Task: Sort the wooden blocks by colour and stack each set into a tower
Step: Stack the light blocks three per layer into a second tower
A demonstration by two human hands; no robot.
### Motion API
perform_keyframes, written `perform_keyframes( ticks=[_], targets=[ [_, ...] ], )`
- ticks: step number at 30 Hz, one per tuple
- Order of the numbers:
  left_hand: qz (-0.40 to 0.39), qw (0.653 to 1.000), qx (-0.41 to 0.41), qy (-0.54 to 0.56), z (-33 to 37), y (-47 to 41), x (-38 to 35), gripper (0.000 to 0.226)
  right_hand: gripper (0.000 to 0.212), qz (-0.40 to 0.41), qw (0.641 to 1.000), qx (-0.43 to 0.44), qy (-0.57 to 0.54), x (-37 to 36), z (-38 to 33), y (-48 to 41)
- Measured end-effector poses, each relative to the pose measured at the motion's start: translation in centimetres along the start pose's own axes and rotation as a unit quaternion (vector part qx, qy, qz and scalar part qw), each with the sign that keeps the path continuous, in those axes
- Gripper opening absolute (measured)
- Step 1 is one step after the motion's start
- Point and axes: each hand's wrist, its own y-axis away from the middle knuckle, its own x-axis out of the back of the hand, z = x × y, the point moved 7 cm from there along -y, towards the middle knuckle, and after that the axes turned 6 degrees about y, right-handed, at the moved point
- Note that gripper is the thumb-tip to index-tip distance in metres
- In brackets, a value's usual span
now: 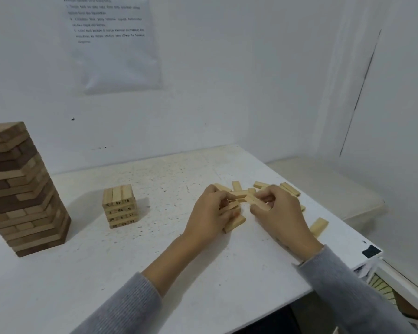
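- Currently we see the left hand (210,213) curled round a small bundle of pale blocks (231,208), fingers wrapped over their long sides; the fingers hide the exact count.
- Meanwhile the right hand (280,210) pinches one pale block (257,202) between thumb and fingertips, just beside the left hand's bundle.
- Both hands sit over the loose pile (238,192) of pale blocks lying flat on the worktop (130,273), right of centre; one stray block (319,226) lies near the worktop's right edge.
- Well left of the pile stands the short pale tower (120,206), numbered ends, three blocks per layer; the tall brown tower (19,189), mixed light and dark brown, is at far left.
- Handling, our judgement: the blocks look light, rigid and smooth-sided. They have no give and are unlikely to break, but they could slip against each other when held several at once.
- We'd grip across the long faces near the middle, squeezing the set together so none slides out, ends left free for squaring up.
- Placing on the short tower likely needs a soft touch: it looks light, and a nudge could shift a layer.
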Motion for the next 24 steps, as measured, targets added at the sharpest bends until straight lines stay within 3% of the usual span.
perform_keyframes(
  ticks=[3, 8, 11, 13, 16, 24],
  targets=[
    [0.009, 0.998, 0.016, 0.054, 0.3, -0.2, 0.1, 0.016, 0.015, -0.032, 0.992, -0.038, -0.116, 0.8, 0.4, -0.4],
    [0.01, 0.991, 0.039, 0.126, 1.0, -0.7, -0.6, 0.002, 0.028, -0.051, 0.991, -0.07, -0.1, 2.3, 1.8, -1.3],
    [-0.001, 0.985, 0.06, 0.163, 1.2, -0.9, -1.6, 0.005, 0.016, -0.056, 0.997, -0.045, -0.004, 2.6, 2.0, -1.4],
    [-0.01, 0.985, 0.055, 0.166, 1.4, -1.0, -2.1, 0.009, 0.009, -0.077, 0.984, -0.008, 0.16, 2.2, 1.9, -1.1],
    [-0.016, 0.984, 0.042, 0.171, 1.9, -0.9, -2.4, 0.016, 0.026, -0.087, 0.949, 0.001, 0.303, 1.1, 2.2, -0.5],
    [0.012, 0.979, 0.027, 0.202, 2.1, 0.1, -0.2, 0.01, 0.011, -0.05, 0.963, 0.06, 0.256, 0.1, 0.5, -0.2]
  ],
)
